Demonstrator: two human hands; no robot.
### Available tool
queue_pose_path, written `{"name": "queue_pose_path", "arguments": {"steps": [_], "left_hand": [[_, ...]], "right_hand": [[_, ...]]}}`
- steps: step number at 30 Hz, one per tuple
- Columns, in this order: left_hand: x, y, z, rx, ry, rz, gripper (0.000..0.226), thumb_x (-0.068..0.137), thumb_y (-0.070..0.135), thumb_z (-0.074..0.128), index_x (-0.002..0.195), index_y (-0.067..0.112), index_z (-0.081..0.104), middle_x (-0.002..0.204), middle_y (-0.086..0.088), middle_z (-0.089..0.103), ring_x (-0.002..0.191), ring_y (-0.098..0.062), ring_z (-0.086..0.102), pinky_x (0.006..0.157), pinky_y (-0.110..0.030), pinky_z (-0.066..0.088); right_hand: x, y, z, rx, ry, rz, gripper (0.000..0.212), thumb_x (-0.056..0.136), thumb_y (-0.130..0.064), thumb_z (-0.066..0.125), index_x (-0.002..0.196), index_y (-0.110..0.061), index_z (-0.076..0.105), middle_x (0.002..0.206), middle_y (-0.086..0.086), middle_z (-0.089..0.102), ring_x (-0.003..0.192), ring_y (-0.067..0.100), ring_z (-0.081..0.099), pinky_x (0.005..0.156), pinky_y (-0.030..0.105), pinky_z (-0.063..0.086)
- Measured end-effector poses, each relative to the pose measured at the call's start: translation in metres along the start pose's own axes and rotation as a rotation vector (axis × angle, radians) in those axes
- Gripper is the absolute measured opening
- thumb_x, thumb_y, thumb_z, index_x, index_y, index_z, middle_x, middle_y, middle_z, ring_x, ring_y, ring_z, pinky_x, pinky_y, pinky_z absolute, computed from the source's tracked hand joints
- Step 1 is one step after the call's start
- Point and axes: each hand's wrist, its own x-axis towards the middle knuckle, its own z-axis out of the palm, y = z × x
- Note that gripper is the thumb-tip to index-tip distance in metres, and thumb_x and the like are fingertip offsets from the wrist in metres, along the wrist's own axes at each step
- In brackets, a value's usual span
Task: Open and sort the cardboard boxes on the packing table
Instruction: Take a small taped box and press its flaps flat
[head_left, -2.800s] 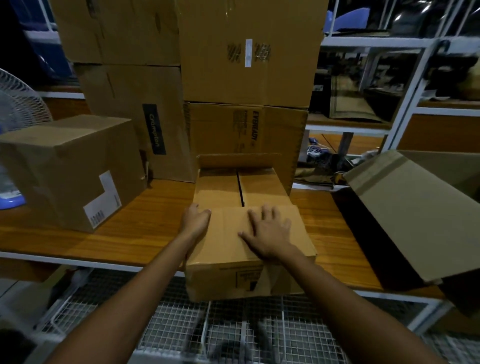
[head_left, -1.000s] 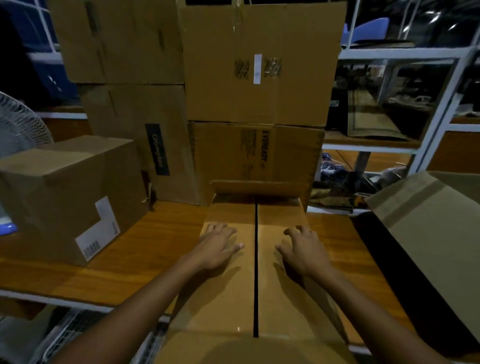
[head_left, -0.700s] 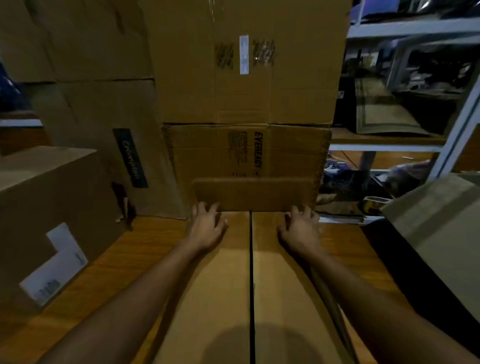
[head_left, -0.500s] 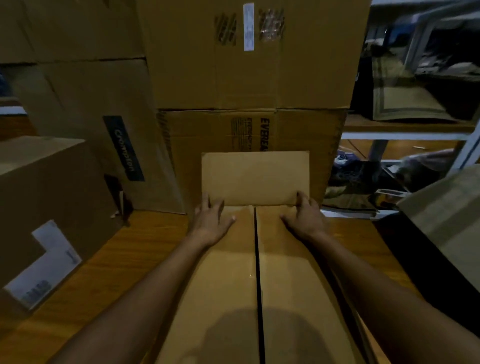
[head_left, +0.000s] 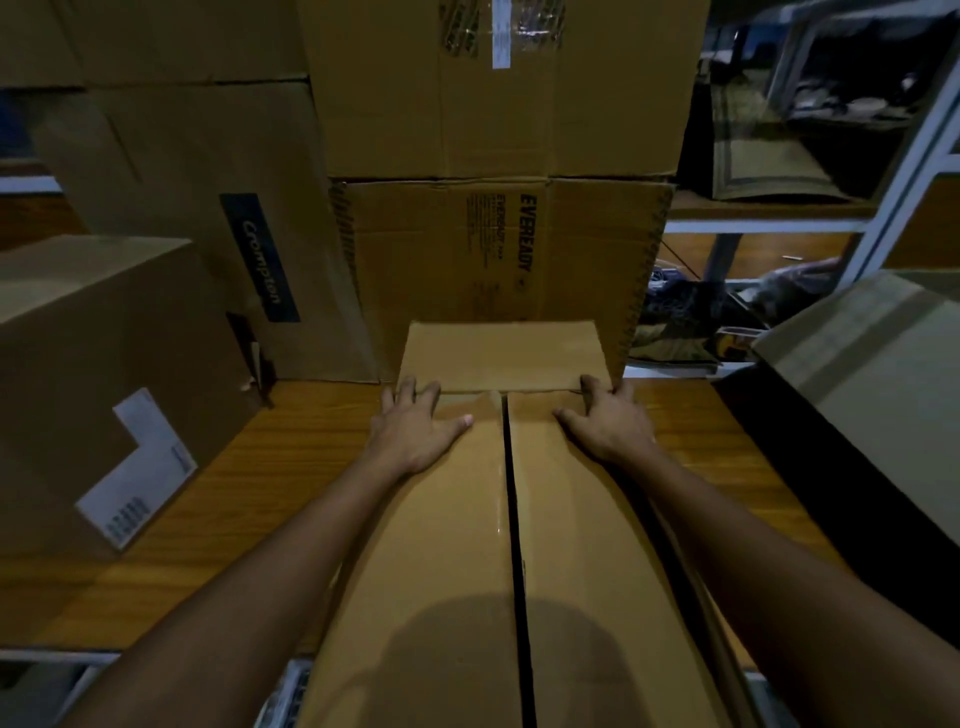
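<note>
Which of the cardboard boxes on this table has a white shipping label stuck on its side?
The box at far left: a white L-shaped label sits on its side. The Crompton box and Eveready box carry print only.

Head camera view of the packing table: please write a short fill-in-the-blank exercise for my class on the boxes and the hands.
1. Both hands, the left hand and the right hand, rest on the ____ end of the box's two long flaps.
2. The end flap beyond the fingers stands ____.
3. The box behind it bears the word ____.
4. The table top is made of ____.

Missing words: far; up; EVEREADY; wood
</note>
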Motion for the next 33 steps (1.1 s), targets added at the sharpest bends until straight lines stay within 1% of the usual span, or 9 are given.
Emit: {"name": "queue_pose_path", "arguments": {"steps": [4, 6, 10, 20, 24, 26, 28, 31, 33], "left_hand": [[0.007, -0.004, 0.0, 0.004, 0.003, 0.018, 0.082, 0.083, 0.081, 0.034, 0.149, 0.032, 0.034, 0.159, -0.007, 0.024, 0.143, -0.038, 0.018, 0.109, -0.053, 0.03], [0.017, -0.005, 0.002, -0.021, 0.025, 0.016, 0.081, 0.083, 0.08, 0.036, 0.146, 0.031, 0.037, 0.156, -0.007, 0.029, 0.141, -0.039, 0.02, 0.109, -0.052, 0.032], [0.045, -0.008, 0.004, -0.059, 0.055, 0.023, 0.079, 0.083, 0.081, 0.033, 0.142, 0.03, 0.041, 0.152, -0.008, 0.031, 0.138, -0.04, 0.024, 0.107, -0.052, 0.035], [0.107, -0.006, 0.004, -0.035, 0.072, 0.007, 0.077, 0.086, 0.078, 0.035, 0.143, 0.027, 0.041, 0.149, -0.009, 0.036, 0.136, -0.04, 0.027, 0.103, -0.049, 0.037], [0.108, -0.005, 0.003, -0.05, 0.113, 0.016, 0.067, 0.09, 0.069, 0.039, 0.136, 0.021, 0.047, 0.141, -0.012, 0.043, 0.132, -0.038, 0.032, 0.099, -0.049, 0.04], [0.099, -0.002, 0.0, -0.072, 0.184, 0.009, 0.057, 0.095, 0.056, 0.043, 0.133, 0.015, 0.048, 0.139, -0.012, 0.047, 0.13, -0.035, 0.033, 0.097, -0.046, 0.041], [0.08, 0.005, -0.004, -0.061, 0.195, 0.024, 0.054, 0.098, 0.047, 0.044, 0.14, 0.013, 0.043, 0.146, -0.013, 0.043, 0.134, -0.034, 0.029, 0.103, -0.048, 0.037], [0.027, 0.028, -0.007, -0.038, 0.129, 0.148, 0.055, 0.097, 0.047, 0.045, 0.142, 0.015, 0.043, 0.148, -0.012, 0.041, 0.14, -0.035, 0.025, 0.112, -0.051, 0.028], [-0.018, 0.042, -0.008, -0.041, 0.082, 0.262, 0.051, 0.097, 0.048, 0.045, 0.139, 0.019, 0.045, 0.146, -0.008, 0.043, 0.141, -0.034, 0.025, 0.112, -0.052, 0.031]], "right_hand": [[0.002, -0.002, 0.0, -0.007, 0.005, 0.022, 0.074, 0.088, -0.072, 0.045, 0.147, -0.028, 0.04, 0.153, 0.022, 0.027, 0.131, 0.048, 0.042, 0.106, 0.055, 0.043], [0.012, -0.004, 0.001, 0.011, 0.012, 0.021, 0.07, 0.089, -0.069, 0.048, 0.144, -0.027, 0.042, 0.148, 0.022, 0.032, 0.128, 0.045, 0.045, 0.105, 0.053, 0.044], [0.044, -0.008, 0.003, 0.069, 0.017, -0.001, 0.068, 0.089, -0.068, 0.048, 0.142, -0.028, 0.041, 0.143, 0.019, 0.034, 0.128, 0.042, 0.044, 0.106, 0.051, 0.043], [0.114, -0.021, 0.007, 0.024, 0.033, -0.012, 0.065, 0.088, -0.065, 0.047, 0.136, -0.021, 0.049, 0.135, 0.022, 0.04, 0.122, 0.047, 0.043, 0.102, 0.052, 0.043], [0.098, -0.026, 0.002, 0.034, 0.068, -0.072, 0.057, 0.09, -0.056, 0.047, 0.128, -0.015, 0.057, 0.134, 0.021, 0.043, 0.116, 0.044, 0.049, 0.101, 0.052, 0.045], [0.079, -0.027, 0.002, 0.001, 0.094, -0.099, 0.053, 0.093, -0.051, 0.046, 0.129, -0.014, 0.056, 0.136, 0.02, 0.043, 0.121, 0.042, 0.046, 0.102, 0.052, 0.043], [0.053, -0.029, 0.005, -0.068, 0.092, -0.121, 0.052, 0.096, -0.051, 0.041, 0.129, -0.014, 0.056, 0.138, 0.021, 0.045, 0.126, 0.041, 0.043, 0.103, 0.052, 0.041], [0.007, -0.031, 0.007, -0.131, 0.064, -0.124, 0.05, 0.096, -0.053, 0.037, 0.124, -0.018, 0.059, 0.137, 0.018, 0.051, 0.13, 0.039, 0.042, 0.107, 0.057, 0.036], [-0.027, -0.036, 0.005, -0.133, 0.051, -0.129, 0.05, 0.096, -0.056, 0.037, 0.121, -0.02, 0.061, 0.133, 0.016, 0.055, 0.126, 0.037, 0.046, 0.108, 0.057, 0.035]]}}
